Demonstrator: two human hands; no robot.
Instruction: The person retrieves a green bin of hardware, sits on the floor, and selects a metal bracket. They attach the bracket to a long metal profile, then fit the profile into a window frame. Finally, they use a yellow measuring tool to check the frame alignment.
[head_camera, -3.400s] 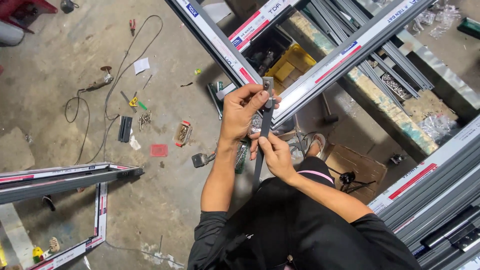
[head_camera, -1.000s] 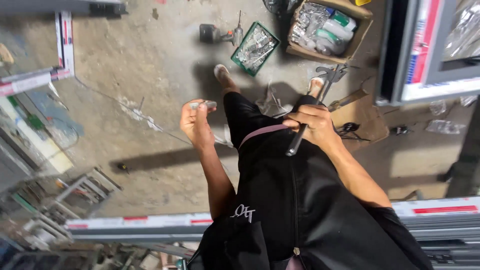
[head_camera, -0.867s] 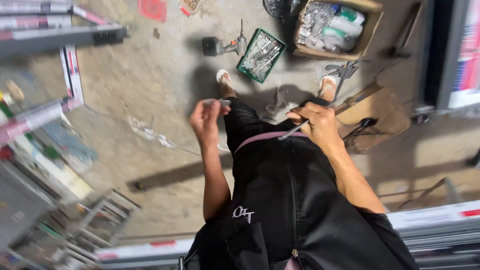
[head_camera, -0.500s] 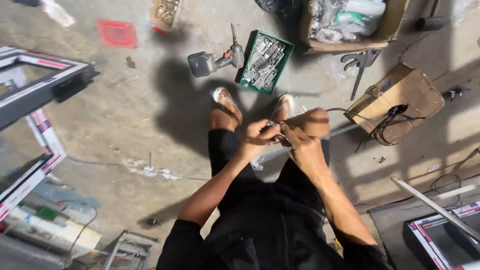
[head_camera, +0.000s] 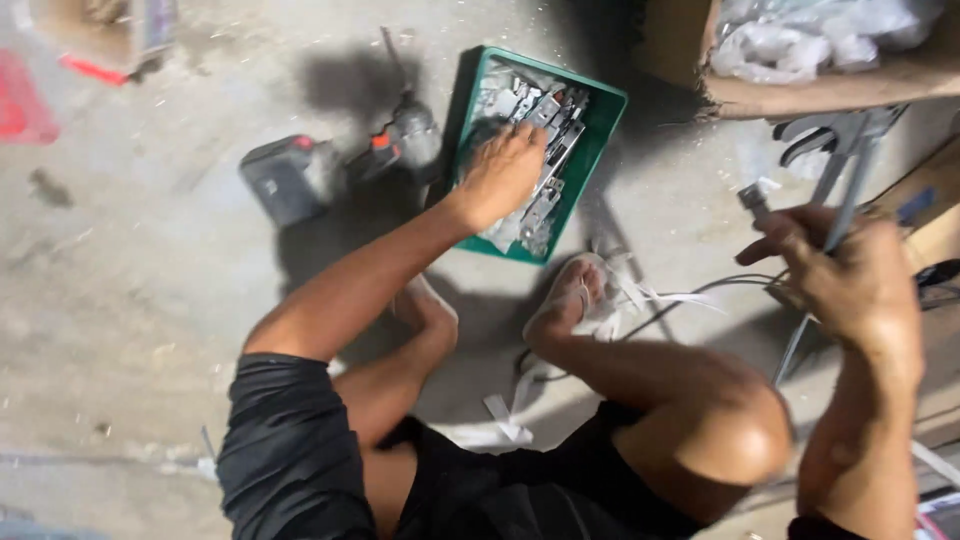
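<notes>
While much of the far left blurs into grey, the concrete floor (head_camera: 130, 300) there lies open, with only a red patch (head_camera: 18, 100) cut off at the left edge and a brown shape cropped at the top-left corner. Further right a cordless drill (head_camera: 330, 165) lies on its side, its dark battery block toward the left and its chuck just beside the tray; motion blur hides its finer details. Next comes the green plastic tray (head_camera: 600, 110), rectangular, resting on the floor and filled with small metal fittings (head_camera: 555, 115) too jumbled to tell apart. The left hand (head_camera: 500, 175) reaches down into the tray, fingers bent and pressed among the fittings; whether they pinch one cannot be told, since the fingertips are buried. Below the tray a sandalled foot (head_camera: 580, 295) rests among white strips and a cable on the floor. A cardboard box (head_camera: 800, 85) holding clear plastic bags is cut off at the top edge. At the right, the right hand (head_camera: 850, 280) is closed, fingers curled tight around a thin metal rod (head_camera: 750, 200) whose tip sticks out to the left.
</notes>
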